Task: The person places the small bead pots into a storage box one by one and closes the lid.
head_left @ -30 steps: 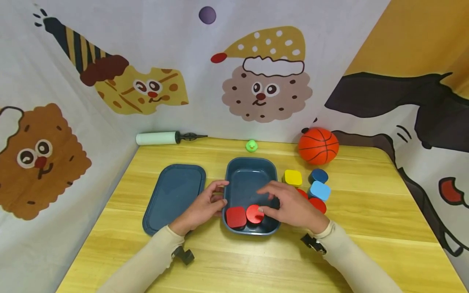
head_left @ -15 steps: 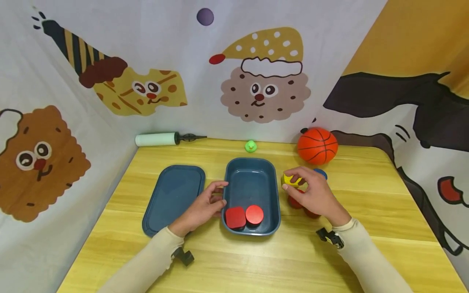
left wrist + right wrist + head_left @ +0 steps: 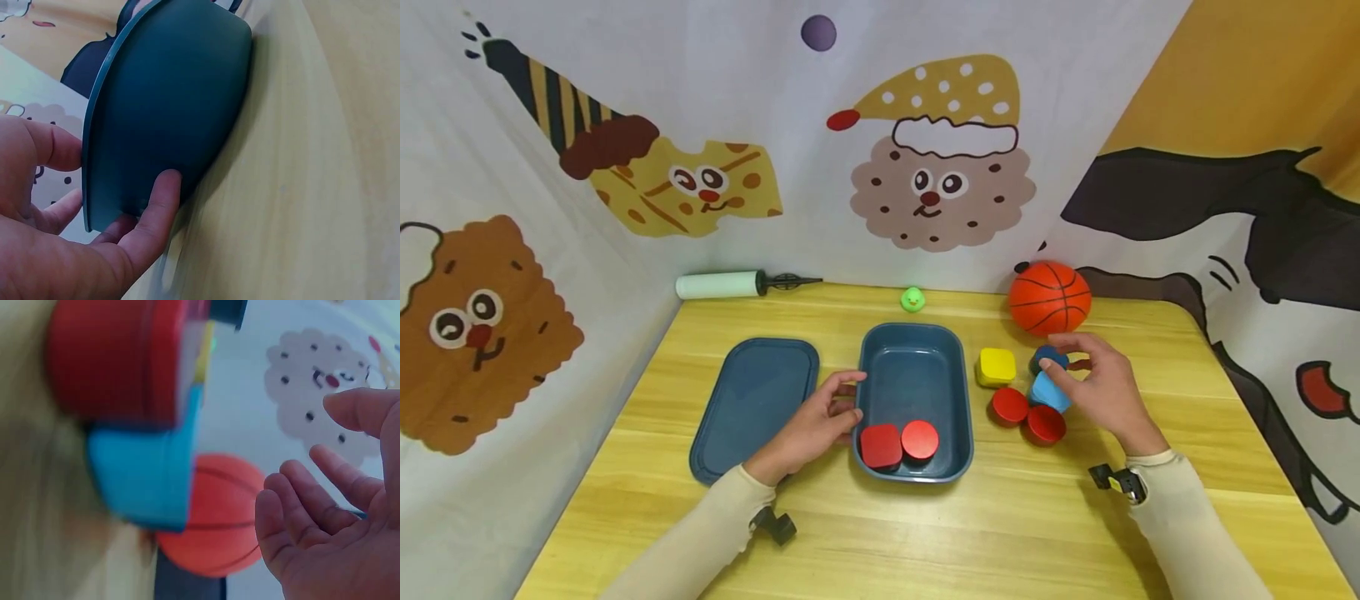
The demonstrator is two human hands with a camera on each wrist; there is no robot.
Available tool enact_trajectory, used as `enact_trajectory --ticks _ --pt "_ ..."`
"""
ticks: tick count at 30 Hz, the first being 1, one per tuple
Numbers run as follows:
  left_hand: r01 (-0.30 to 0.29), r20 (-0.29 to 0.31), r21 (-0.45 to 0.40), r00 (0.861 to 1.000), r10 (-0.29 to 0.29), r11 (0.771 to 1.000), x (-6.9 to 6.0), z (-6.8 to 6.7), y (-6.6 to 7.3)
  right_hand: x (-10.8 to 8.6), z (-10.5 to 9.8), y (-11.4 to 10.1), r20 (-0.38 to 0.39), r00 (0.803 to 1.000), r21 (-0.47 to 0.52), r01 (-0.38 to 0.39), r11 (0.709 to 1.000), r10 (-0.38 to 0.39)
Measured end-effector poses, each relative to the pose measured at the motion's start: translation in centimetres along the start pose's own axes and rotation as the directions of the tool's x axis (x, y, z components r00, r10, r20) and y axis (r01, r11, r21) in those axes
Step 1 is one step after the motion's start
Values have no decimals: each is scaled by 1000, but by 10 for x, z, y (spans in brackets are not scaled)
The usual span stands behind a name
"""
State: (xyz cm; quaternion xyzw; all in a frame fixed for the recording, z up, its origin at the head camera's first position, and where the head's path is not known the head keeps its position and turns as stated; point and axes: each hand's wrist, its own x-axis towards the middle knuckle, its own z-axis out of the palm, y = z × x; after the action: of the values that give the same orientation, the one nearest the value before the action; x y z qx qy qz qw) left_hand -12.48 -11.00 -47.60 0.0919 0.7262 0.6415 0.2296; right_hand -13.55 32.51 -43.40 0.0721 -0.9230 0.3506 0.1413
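Right now our right hand's [image 3: 1108,396] thumb and fingers stand apart about the round blue block [image 3: 1042,353], just beyond the light-blue block [image 3: 1047,393]; our left hand [image 3: 812,425] touches the box's [image 3: 910,383] left side.

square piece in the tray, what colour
The square piece is red on top, clearest in the head view.

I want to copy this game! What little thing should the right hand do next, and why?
Maybe gently pinch the dark blue block. The right hand is right at it, thumb and fingers apart, seemingly gripping nothing. The box holds just two red blocks, so there's probably room for another.
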Motion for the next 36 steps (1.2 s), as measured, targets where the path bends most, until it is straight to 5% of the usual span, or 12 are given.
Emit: enact_trajectory --ticks 7,17,29,36 --pt "-1 1 -3 1000 1 1000 1 0 1 0 -6 19 48 985 -10 -163 987 163" --pt "4 -4 2 1000 -4 1000 1 -1 1 7 7 39 156 921 -32 -355 934 356" --pt "-1 12 -14 1000 2 1000 1 -1 1 15 19 44 189 897 -65 -396 916 401" --pt "5 12 -23 1000 -5 1000 1 -1 0 17 21 45 162 903 -82 -389 918 398"
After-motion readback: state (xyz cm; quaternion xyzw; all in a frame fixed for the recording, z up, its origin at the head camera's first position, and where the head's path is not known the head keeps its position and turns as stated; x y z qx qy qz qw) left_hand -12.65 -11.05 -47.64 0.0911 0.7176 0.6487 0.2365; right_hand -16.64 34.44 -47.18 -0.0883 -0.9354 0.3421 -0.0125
